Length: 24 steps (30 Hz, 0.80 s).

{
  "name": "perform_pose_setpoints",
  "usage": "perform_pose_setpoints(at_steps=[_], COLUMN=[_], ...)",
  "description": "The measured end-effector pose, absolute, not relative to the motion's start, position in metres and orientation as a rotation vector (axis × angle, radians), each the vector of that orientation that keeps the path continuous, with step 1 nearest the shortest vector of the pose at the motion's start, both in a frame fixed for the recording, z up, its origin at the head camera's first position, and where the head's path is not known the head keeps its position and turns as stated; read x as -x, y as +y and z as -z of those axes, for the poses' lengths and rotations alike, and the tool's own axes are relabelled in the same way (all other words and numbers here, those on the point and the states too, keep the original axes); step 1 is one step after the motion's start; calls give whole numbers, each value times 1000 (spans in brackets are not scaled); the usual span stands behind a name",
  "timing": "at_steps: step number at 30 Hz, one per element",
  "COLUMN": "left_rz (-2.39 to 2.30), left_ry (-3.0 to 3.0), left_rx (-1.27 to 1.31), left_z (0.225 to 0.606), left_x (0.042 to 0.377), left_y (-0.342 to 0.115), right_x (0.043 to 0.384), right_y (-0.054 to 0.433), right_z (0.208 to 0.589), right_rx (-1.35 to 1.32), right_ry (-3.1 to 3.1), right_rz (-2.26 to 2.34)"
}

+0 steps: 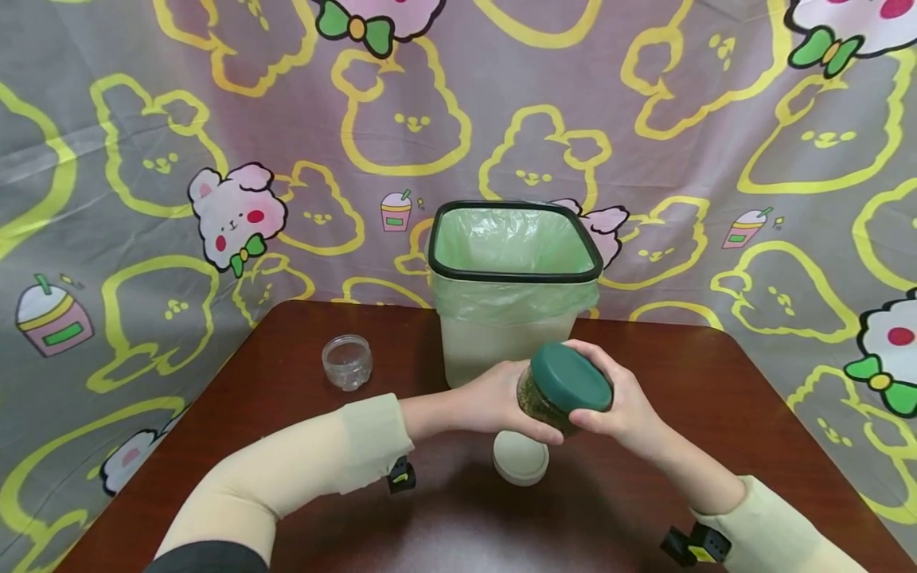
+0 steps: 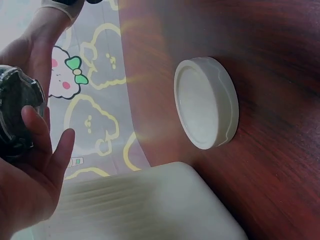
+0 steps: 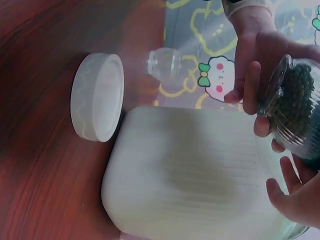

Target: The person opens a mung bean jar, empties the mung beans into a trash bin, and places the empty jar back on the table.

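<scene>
Both hands hold a clear jar (image 3: 296,102) of small dark green grains, raised above the table in front of the bin. My left hand (image 1: 494,399) grips the glass body from the left, with the thumb along its near side. On the jar sits a green lid (image 1: 571,376), and my right hand (image 1: 626,406) has its fingers and thumb spread round that lid's edge. The jar tilts, its lid facing up and toward the right. Below the hands a round white lid (image 1: 520,458) lies on the table, seen closer in the left wrist view.
A cream bin (image 1: 501,334) with a black rim and green liner bag stands behind the hands. At the left of the brown table (image 1: 301,366) is an empty clear jar (image 1: 347,362). A patterned curtain (image 1: 286,119) hangs behind.
</scene>
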<state>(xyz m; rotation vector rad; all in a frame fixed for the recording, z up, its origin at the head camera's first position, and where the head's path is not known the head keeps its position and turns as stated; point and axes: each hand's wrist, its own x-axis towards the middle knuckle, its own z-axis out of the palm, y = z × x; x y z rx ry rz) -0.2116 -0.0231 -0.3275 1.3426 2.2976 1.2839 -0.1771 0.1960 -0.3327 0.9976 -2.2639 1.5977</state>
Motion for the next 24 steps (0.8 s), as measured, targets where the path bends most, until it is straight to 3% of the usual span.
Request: perform_pose_setpoints(at_steps=[8, 24], left_rz=[-1322, -1392], left_ry=[2329, 2573], left_rx=[-1293, -1067], left_z=[330, 330], left_x=[210, 202], left_y=[-25, -14], right_x=[180, 167], right_y=[198, 184], right_z=[335, 330], right_rx=[-1104, -688], right_ry=[-2249, -2253], right_rz=[-1746, -1762])
